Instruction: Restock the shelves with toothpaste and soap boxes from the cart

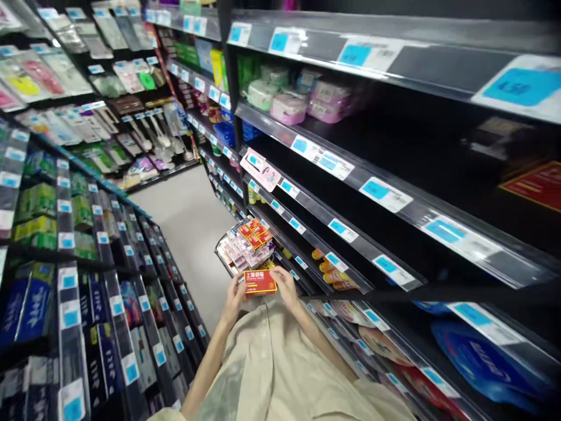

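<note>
Between my two hands I hold a red box [260, 283] with white lettering and yellow print, level in front of my body. My left hand [236, 292] grips its left end, and my right hand [284, 285] pinches the right end near the top corner. Just beyond the box is a load of packaged goods [236, 248], mostly pale pink and white packs. Several similar red and yellow boxes [255, 233] lie on top of that load. What carries the load is mostly hidden.
Black shelving [372, 152] with blue and white price tags rises close on my right, holding wrapped soaps [289, 107] and blue pouches [486, 362]. Another shelf row [87, 251] lines my left. The grey floor [179, 204] leads to a hanging display [153, 131] at the aisle's end.
</note>
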`<control>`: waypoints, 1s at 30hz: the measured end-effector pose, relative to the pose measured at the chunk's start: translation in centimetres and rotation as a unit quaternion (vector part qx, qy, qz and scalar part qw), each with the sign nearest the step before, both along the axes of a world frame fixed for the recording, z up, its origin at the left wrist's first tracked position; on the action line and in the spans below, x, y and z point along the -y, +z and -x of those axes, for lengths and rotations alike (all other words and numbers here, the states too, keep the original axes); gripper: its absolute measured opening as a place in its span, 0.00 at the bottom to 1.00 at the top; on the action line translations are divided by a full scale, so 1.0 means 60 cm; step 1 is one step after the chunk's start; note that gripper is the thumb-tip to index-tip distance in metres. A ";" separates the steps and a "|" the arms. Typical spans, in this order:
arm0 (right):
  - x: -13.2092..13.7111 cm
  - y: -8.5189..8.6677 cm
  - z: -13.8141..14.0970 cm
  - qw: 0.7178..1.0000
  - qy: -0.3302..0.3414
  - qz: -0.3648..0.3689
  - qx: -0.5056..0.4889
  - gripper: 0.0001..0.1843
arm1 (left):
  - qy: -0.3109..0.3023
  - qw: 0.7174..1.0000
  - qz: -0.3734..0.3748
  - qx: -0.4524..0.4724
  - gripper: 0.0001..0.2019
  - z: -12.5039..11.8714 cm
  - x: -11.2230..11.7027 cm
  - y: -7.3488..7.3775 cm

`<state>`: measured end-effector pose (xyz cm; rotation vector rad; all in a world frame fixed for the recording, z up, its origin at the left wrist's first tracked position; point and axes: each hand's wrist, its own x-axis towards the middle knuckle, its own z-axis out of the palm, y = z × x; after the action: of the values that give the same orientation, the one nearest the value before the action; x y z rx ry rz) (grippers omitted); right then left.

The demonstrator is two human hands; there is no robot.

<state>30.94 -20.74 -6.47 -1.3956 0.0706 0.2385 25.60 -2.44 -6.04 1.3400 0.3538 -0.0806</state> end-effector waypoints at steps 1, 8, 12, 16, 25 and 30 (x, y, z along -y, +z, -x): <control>0.006 0.003 -0.004 1.000 -0.019 -0.003 -0.001 0.27 | -0.042 0.999 0.000 0.018 0.45 -0.010 -0.004 0.002; 0.034 0.012 -0.011 0.993 -0.115 -0.031 -0.020 0.27 | -0.174 0.980 -0.072 0.062 0.41 -0.058 -0.002 0.017; 0.047 0.019 0.001 0.992 -0.019 -0.120 -0.013 0.37 | -0.115 0.991 -0.056 0.036 0.45 -0.053 0.015 0.008; 0.052 0.033 0.005 0.987 0.062 -0.136 0.064 0.42 | -0.067 0.997 -0.038 0.005 0.48 -0.038 0.020 0.008; 0.053 0.029 -0.010 0.985 0.086 -0.144 0.046 0.39 | -0.037 0.996 -0.078 0.003 0.46 -0.028 0.023 0.013; 0.068 0.017 -0.011 0.985 0.080 -0.141 0.050 0.38 | -0.021 0.997 -0.079 0.009 0.46 -0.019 0.048 0.003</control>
<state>31.61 -24.80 -5.46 -1.1284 -0.1548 0.3002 26.74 -5.30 -5.86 1.5041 0.3222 -0.0760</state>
